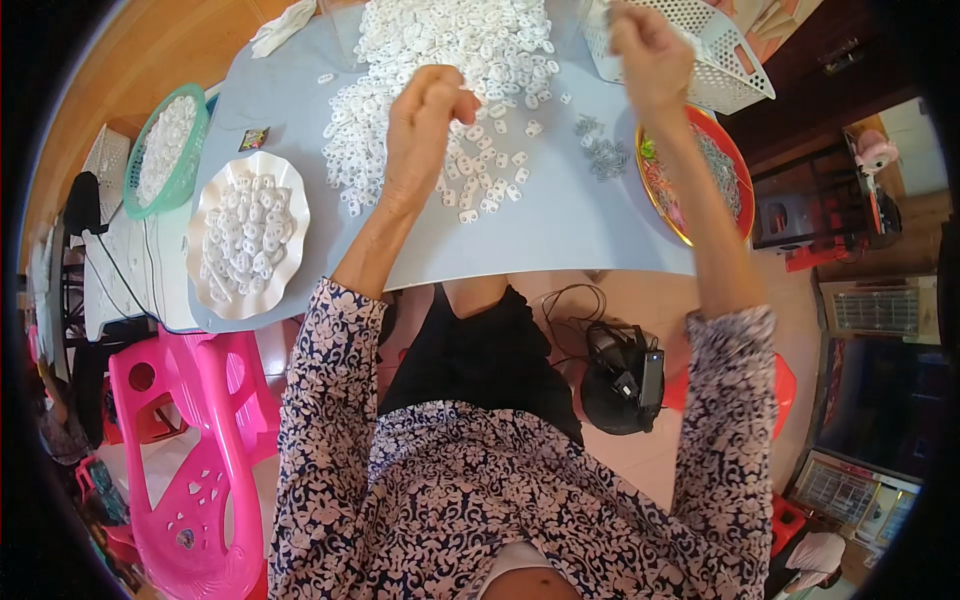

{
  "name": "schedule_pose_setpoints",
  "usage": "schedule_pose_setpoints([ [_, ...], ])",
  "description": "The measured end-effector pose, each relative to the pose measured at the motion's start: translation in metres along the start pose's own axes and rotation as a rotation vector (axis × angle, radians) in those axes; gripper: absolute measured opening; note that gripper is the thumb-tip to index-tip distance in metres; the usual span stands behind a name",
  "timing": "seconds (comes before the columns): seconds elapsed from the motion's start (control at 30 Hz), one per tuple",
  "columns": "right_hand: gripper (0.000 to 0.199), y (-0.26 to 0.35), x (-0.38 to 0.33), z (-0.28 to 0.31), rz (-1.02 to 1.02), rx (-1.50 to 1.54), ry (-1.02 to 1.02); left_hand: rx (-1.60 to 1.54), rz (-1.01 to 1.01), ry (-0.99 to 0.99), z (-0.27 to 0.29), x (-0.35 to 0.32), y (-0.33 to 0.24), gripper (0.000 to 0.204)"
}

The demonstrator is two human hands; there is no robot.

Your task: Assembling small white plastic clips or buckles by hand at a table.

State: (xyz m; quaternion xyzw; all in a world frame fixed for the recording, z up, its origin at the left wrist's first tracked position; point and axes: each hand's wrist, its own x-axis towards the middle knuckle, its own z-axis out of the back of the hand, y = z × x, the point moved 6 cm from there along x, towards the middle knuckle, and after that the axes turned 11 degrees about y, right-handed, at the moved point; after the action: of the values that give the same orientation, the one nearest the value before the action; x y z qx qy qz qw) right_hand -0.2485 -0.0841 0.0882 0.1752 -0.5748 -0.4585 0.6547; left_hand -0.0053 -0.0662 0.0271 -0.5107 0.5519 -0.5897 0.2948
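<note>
Pieces of white plastic (455,55), small, oblong and holed, lie heaped on the grey table (570,235), thinning to scattered singles toward its near edge. Bare tabletop separates these from that edge, and more open room lies left of the heap and around the small silver metal pile (603,155) at its right. The heap's long axis runs from the far side toward the person, slanting a little left; single pieces point in mixed directions. Over it, the left hand (420,125) has its fingers curled in with the thumb close against them. The right hand (652,60) is likewise curled, before a white perforated basket (718,85); whether either grips a piece, I cannot tell. Beneath the right forearm sits a red tray (743,185). Further left are a scalloped white dish (250,303) and a green basket (203,135), both filled with white pieces.
</note>
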Motion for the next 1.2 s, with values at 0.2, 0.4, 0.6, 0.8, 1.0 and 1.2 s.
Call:
schedule_pose_setpoints([
  [0.2,0.015,0.009,0.020,0.016,0.296,-0.670,0.112,-0.307,-0.024,-0.121,0.034,0.011,0.015,0.033],
  [0.4,0.016,0.025,-0.053,-0.105,0.210,-0.417,0.718,-0.300,-0.007,-0.132,0.035,0.009,0.017,0.034],
  [0.6,0.016,0.021,-0.072,-0.128,0.179,-0.528,0.769,-0.149,-0.086,-0.077,0.025,0.007,0.014,0.031],
  [0.8,0.013,0.013,-0.069,-0.116,0.087,-0.429,0.688,-0.094,-0.064,-0.075,0.021,0.005,0.007,0.028],
  [1.0,0.019,0.001,-0.057,-0.099,-0.240,-0.058,0.515,0.224,0.070,0.082,0.006,0.003,0.016,0.024],
  [1.2,0.018,-0.003,-0.057,-0.101,-0.341,-0.018,0.534,0.105,0.090,0.115,0.004,0.007,0.022,0.019],
])
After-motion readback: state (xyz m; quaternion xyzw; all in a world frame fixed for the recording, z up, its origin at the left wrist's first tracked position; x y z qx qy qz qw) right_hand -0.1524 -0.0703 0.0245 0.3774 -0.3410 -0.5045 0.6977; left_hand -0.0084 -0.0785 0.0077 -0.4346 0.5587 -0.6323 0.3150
